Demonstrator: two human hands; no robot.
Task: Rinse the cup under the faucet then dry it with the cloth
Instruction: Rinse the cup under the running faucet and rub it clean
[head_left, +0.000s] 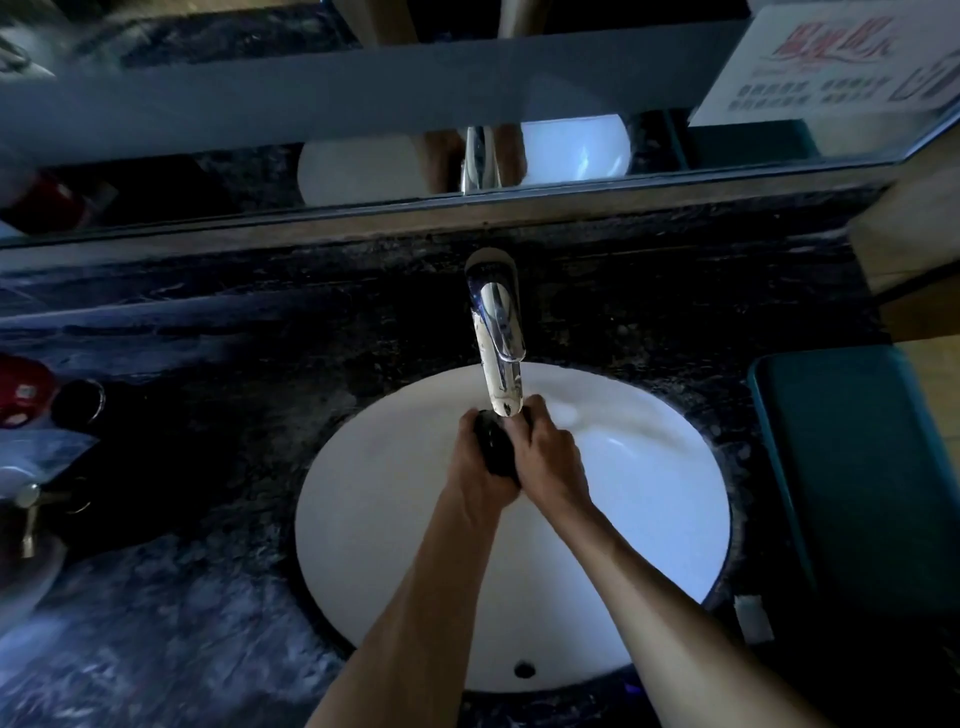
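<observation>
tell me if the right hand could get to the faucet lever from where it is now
Probably yes: the right hand grips the dark cup right under the spout, and nothing stands between it and the chrome faucet lever, though it must let go first.

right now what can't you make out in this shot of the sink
- Cup, head view: mostly wrapped by the left hand and right hand; its shape and rim are hidden.
- Water flow: the faucet spout covers the spot, too dim to tell.
- Cloth: none clearly identifiable.
- Red object at the left edge: cut off and blurred.
- Sign top right: text unreadable.
</observation>
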